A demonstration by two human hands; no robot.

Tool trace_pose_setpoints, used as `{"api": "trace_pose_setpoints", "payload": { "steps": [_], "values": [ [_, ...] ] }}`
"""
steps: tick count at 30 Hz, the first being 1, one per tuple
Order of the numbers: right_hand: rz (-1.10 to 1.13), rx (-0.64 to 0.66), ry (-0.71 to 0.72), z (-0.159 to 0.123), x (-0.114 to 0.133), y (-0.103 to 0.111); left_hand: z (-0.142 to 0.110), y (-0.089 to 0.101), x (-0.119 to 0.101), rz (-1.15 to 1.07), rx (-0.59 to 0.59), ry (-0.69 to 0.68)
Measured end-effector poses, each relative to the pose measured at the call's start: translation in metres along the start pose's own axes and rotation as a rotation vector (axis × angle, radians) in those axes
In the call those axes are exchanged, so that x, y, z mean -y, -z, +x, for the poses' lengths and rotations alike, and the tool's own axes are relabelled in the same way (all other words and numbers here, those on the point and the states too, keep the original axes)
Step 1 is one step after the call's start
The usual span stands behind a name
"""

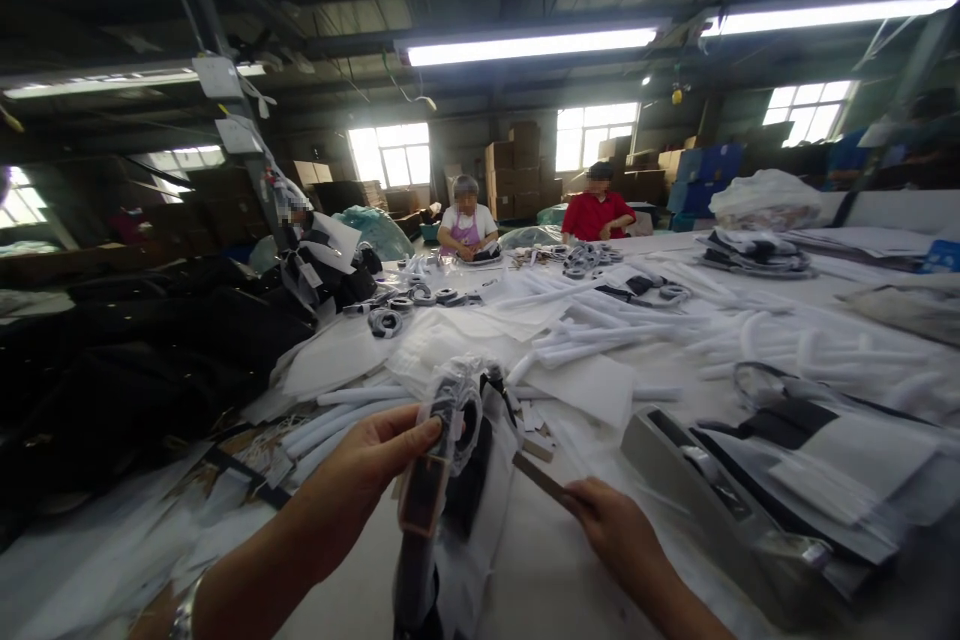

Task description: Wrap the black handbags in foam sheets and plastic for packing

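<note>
My left hand (pixel 379 455) pinches a dark strap with a buckle (pixel 424 492), its thumb on top near the upper end. Clear plastic wraps part of the strap, and a coiled dark piece in clear wrap (pixel 466 425) lies against its right side. Between the thumb and fingers of my right hand (pixel 619 525) is a narrow flat brown strip (pixel 541 480), pointing up and left toward the strap. Its material I cannot make out. A dark item in a clear bag (pixel 487 500) is under the strap and partly hidden by it.
White foam tubes (pixel 600 335) and thin white sheets (pixel 581 390) cover much of the table. A grey tape dispenser (pixel 701 490) stands at right beside bagged dark goods (pixel 810 460). Black goods (pixel 135 390) are heaped at left. Two people (pixel 469 225) sit across the table.
</note>
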State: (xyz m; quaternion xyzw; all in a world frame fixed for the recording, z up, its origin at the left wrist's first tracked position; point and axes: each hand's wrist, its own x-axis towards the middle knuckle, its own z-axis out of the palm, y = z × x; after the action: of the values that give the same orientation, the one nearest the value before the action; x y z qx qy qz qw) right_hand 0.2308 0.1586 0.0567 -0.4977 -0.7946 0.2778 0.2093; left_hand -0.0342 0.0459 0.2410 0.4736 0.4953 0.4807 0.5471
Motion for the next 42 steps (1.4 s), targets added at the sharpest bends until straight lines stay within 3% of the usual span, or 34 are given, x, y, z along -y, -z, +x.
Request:
{"api": "trace_pose_setpoints", "payload": {
  "steps": [4, 7, 10, 16, 19, 22, 28, 38, 42],
  "values": [
    [0.407, -0.026, 0.081, -0.004, 0.043, 0.04, -0.001, -0.001, -0.002, 0.025, 0.004, 0.015],
    [0.636, 0.142, 0.135, -0.01, 0.077, 0.065, -0.002, -0.003, -0.003, 0.032, 0.011, 0.044],
    [0.691, 0.278, 0.173, -0.012, 0.098, 0.076, -0.003, -0.006, -0.006, 0.055, 0.007, 0.07],
    [0.559, 0.237, 0.32, 0.001, 0.116, 0.073, -0.004, -0.013, -0.012, 0.109, -0.008, 0.082],
    [0.612, 0.198, 0.368, 0.012, 0.126, 0.065, -0.004, -0.016, -0.015, 0.126, 0.01, 0.021],
    [0.714, 0.248, 0.388, 0.02, 0.137, 0.061, -0.004, -0.019, -0.016, 0.148, 0.02, 0.007],
    [0.964, 0.444, 0.34, 0.02, 0.15, 0.066, -0.006, -0.023, -0.019, 0.195, -0.012, 0.009],
    [1.147, 0.504, 0.202, 0.016, 0.155, 0.066, -0.013, -0.032, -0.021, 0.187, -0.054, -0.094],
    [1.159, 0.488, 0.145, 0.015, 0.158, 0.065, -0.01, -0.028, -0.005, 0.052, -0.222, -0.141]
  ]
}}
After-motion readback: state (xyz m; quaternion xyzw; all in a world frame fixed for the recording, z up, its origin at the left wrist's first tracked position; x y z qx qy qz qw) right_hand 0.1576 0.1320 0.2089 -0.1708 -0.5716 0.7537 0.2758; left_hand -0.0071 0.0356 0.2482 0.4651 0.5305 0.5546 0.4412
